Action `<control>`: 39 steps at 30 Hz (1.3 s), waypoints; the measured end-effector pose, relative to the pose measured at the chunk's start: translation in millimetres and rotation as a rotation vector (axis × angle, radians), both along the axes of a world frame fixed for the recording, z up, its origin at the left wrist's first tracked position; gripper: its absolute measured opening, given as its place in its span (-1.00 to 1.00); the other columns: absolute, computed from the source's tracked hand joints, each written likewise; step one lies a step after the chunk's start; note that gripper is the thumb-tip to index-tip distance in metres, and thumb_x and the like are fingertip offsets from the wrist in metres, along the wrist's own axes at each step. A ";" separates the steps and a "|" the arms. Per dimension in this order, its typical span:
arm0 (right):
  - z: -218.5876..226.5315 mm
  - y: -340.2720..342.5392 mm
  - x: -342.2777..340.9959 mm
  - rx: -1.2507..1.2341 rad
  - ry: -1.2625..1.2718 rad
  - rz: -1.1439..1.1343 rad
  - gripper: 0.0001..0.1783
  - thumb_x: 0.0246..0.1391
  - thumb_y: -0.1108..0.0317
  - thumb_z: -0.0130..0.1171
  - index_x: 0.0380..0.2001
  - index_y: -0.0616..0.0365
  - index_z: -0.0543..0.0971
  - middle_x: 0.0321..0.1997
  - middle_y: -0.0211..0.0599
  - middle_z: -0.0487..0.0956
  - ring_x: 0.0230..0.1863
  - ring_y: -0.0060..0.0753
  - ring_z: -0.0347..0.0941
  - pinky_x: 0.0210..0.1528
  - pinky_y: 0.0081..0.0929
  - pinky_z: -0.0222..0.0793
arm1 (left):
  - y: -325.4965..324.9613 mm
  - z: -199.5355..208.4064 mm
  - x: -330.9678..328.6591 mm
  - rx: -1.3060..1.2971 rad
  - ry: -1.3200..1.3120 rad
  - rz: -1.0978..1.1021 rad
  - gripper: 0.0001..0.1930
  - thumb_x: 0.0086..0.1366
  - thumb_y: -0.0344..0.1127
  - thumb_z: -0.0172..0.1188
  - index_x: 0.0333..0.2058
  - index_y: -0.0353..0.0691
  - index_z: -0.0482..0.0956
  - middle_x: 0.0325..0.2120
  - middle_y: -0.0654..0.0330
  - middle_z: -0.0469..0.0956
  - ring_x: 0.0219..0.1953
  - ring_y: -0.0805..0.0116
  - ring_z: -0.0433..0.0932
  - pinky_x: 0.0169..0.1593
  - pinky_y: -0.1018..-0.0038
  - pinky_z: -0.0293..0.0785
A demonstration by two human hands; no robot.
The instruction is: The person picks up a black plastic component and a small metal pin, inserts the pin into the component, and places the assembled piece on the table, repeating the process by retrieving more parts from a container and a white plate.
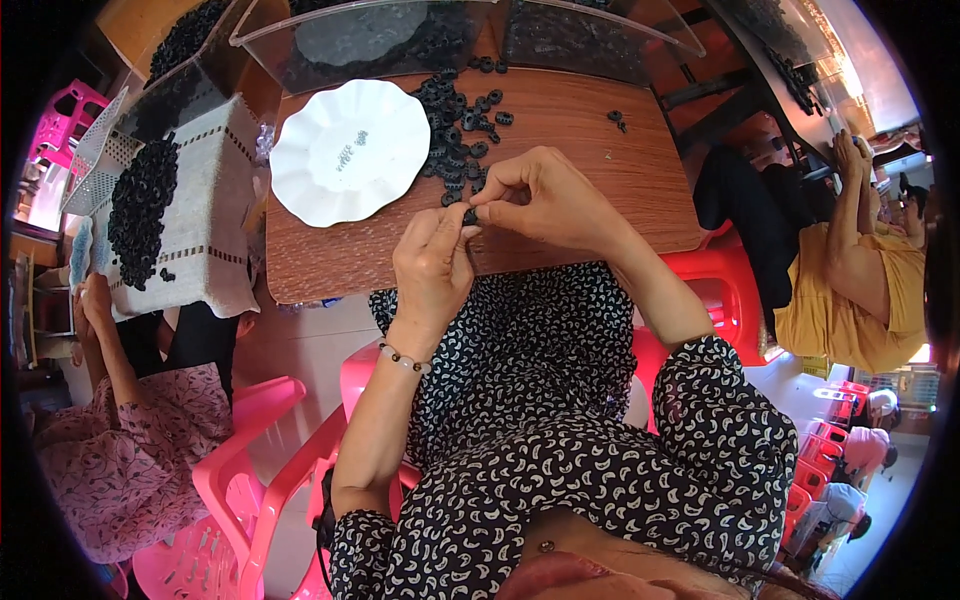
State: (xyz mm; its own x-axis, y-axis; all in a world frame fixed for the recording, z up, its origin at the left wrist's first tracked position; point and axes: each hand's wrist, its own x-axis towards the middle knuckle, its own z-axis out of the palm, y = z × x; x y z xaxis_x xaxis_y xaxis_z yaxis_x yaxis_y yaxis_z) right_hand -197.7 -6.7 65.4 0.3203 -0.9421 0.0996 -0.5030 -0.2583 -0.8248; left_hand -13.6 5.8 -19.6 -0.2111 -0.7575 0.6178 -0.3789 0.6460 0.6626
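Both my hands meet over the near part of the brown table (590, 130). A small black plastic part (471, 215) is pinched between the fingertips of my left hand (432, 258). From the right, my right hand (545, 200) closes its thumb and forefinger at that same part; anything smaller between those fingertips is hidden. Just beyond my fingers lies a loose heap of similar black parts (462, 125). Left of the heap, a white plate with a wavy rim (300, 180) holds a few tiny shiny pieces (350, 155).
Clear plastic bins (370, 45) line the table's far edge. Two black pieces (616, 118) lie apart at the right. On the left, a cloth-covered table (215, 200) bears another black heap (143, 200) beside a co-worker's hands (95, 300). Another person in yellow (850, 290) sits at the right.
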 end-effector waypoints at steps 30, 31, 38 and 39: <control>-4.0 6.5 -13.1 -0.012 -0.150 0.067 -0.77 0.19 0.44 0.34 -0.08 0.21 0.72 -0.23 -0.39 0.72 -0.26 -0.68 0.58 -0.24 -0.69 0.45 | -1.9 14.1 -0.8 0.156 0.263 -0.049 -0.76 0.28 -0.49 0.35 -0.07 -0.29 0.71 -0.39 0.12 0.66 -0.43 0.39 0.58 -0.37 0.52 0.47; -2.1 6.6 -13.5 -0.115 -0.027 0.076 -0.78 0.20 0.44 0.33 -0.09 0.19 0.73 -0.25 -0.38 0.72 -0.29 -0.68 0.56 -0.27 -0.68 0.43 | -2.0 14.2 -0.7 0.168 0.258 -0.053 -0.76 0.28 -0.49 0.35 -0.07 -0.29 0.71 -0.39 0.12 0.65 -0.44 0.40 0.57 -0.37 0.53 0.46; -1.7 7.2 -15.9 -0.070 -0.088 0.012 -0.81 0.22 0.42 0.30 -0.12 0.21 0.73 -0.31 -0.38 0.71 -0.32 -0.69 0.52 -0.30 -0.66 0.40 | -3.4 13.2 -1.5 0.141 0.253 -0.050 -0.76 0.28 -0.50 0.35 -0.06 -0.29 0.71 -0.37 0.12 0.66 -0.43 0.39 0.58 -0.36 0.52 0.47; -2.5 6.1 -18.4 -0.006 -0.101 0.025 -0.80 0.22 0.41 0.30 -0.13 0.25 0.73 -0.32 -0.37 0.72 -0.31 -0.69 0.53 -0.28 -0.66 0.40 | -3.0 13.2 -1.6 0.143 0.253 -0.053 -0.76 0.28 -0.50 0.35 -0.06 -0.29 0.71 -0.37 0.12 0.66 -0.43 0.39 0.58 -0.36 0.52 0.47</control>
State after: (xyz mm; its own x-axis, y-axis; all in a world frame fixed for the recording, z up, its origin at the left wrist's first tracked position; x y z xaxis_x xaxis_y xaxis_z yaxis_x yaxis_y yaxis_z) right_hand -216.1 -0.6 62.9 0.3317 -0.9331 0.1387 -0.4104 -0.2751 -0.8694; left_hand -15.2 2.7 -6.3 -0.1051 -0.8327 0.5436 -0.1582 0.5537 0.8175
